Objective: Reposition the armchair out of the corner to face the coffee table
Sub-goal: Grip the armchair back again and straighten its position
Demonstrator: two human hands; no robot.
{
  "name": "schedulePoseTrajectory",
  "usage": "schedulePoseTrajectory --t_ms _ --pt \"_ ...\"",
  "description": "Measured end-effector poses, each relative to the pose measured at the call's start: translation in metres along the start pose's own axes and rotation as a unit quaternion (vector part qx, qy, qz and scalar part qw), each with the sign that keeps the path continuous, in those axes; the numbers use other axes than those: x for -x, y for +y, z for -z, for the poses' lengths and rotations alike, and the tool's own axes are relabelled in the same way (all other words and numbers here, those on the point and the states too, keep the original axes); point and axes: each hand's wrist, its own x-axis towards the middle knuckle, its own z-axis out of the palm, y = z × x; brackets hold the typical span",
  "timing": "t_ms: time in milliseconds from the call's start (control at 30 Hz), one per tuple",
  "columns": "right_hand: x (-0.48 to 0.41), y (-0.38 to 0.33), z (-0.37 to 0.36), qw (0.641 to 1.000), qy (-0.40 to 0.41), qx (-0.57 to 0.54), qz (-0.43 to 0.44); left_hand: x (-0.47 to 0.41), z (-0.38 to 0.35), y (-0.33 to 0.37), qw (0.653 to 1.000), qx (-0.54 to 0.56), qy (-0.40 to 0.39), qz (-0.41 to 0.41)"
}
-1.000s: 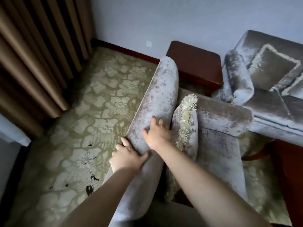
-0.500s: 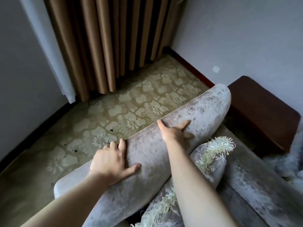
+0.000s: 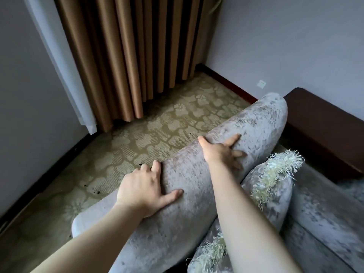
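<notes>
The grey velvet armchair [image 3: 254, 123] fills the lower right; its rounded backrest top runs diagonally from lower left to upper right. My left hand [image 3: 141, 189] grips the backrest's near part, fingers over the far edge and thumb on the front. My right hand [image 3: 220, 151] clasps the backrest further up, fingers spread across its top. A grey cushion with a cream fringe [image 3: 275, 174] leans on the seat just in front of the backrest. The coffee table is out of view.
Brown curtains [image 3: 137, 56] and a white sheer hang in the corner behind the chair. A dark wooden side table [image 3: 323, 123] stands against the right wall beside the chair. Patterned beige carpet [image 3: 157, 125] lies between chair and walls, with small dark specks.
My view has swung left towards the curtain corner. Both hands have spread further apart along the backrest top, the right one sliding up it.
</notes>
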Motion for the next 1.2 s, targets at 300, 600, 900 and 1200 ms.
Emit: schedulePoseTrajectory --t_ms 300,600,900,1200 --pt "-0.004 -0.003 0.008 0.999 -0.038 0.025 0.023 -0.003 0.003 0.003 1.0 0.012 -0.003 0.013" --pt "-0.001 -0.002 0.035 0.996 -0.073 0.042 0.008 0.0 0.011 0.027 0.998 0.036 -0.042 0.032" --pt "0.003 0.003 0.014 1.0 -0.013 0.025 0.001 0.006 0.002 0.022 0.998 0.034 -0.035 0.029" --pt "-0.002 0.01 0.006 0.999 0.032 0.008 0.004 0.009 -0.003 0.022 0.999 0.019 -0.017 0.02"
